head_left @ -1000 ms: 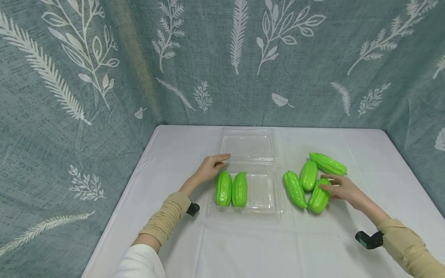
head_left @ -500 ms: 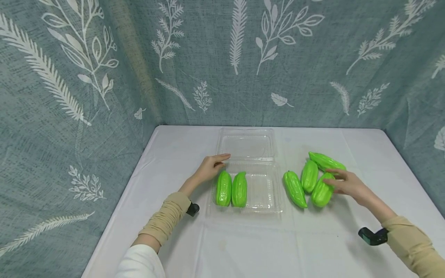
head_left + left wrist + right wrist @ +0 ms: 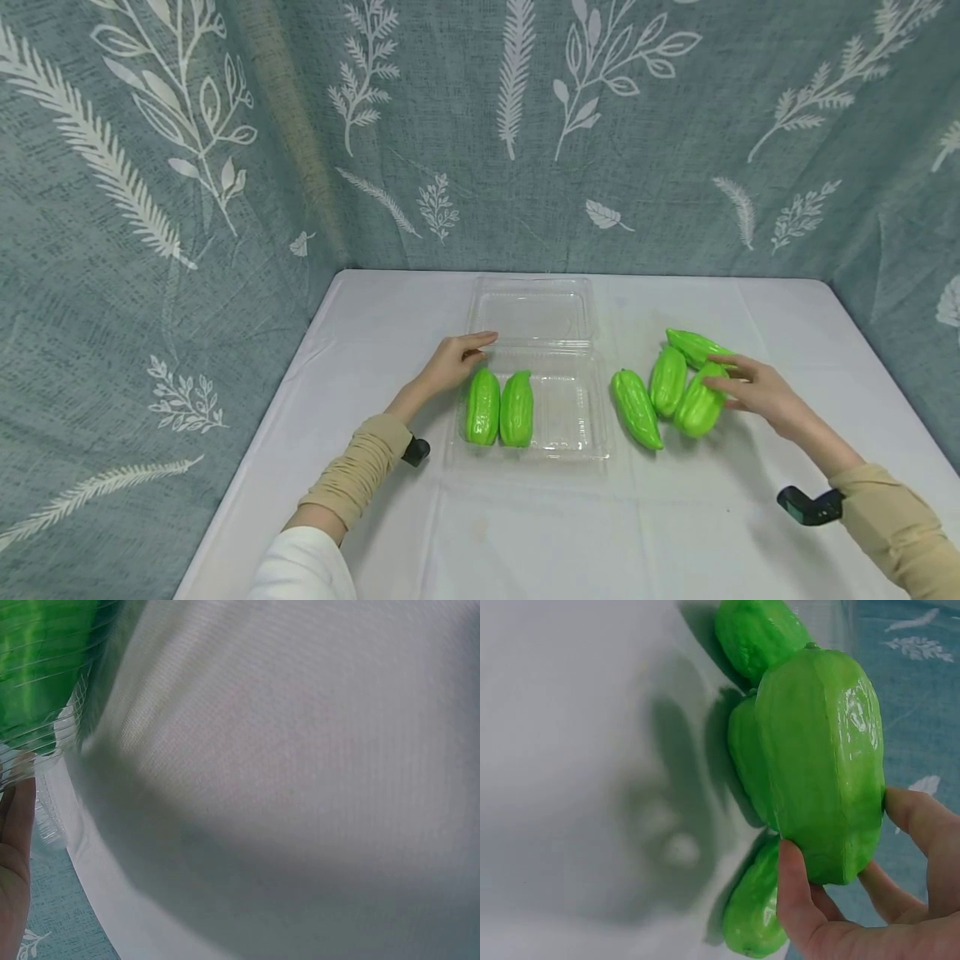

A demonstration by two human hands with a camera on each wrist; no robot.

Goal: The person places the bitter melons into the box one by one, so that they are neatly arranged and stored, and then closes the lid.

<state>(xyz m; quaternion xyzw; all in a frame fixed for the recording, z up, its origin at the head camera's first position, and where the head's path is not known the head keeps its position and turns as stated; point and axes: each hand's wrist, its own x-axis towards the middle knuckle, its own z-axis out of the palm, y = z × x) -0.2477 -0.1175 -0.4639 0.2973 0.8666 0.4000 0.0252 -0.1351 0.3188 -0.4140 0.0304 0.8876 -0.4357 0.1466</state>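
A green ridged gourd [image 3: 700,406] is pinched between the thumb and fingers of my right hand [image 3: 763,397]. The right wrist view shows this gourd [image 3: 821,765] raised off the cloth, its shadow apart from it, with fingers around its lower end. Beside it lie other green gourds [image 3: 637,408] on the table. My left hand [image 3: 448,360] touches the left side of a clear plastic clamshell box [image 3: 573,417] near its hinge, fingers mostly straight. Two gourds [image 3: 500,408] lie side by side in the box's left half. In the left wrist view, the left hand [image 3: 16,862] is partly cut off.
The box's clear lid [image 3: 534,308] lies folded back, away from me. A white cloth covers the table [image 3: 525,533]. Blue-green curtains [image 3: 465,125] with white leaf prints stand behind and at the sides.
My right hand has moved a little away from me and to the right, with the gourd in its fingers. The left hand and the box have stayed in place.
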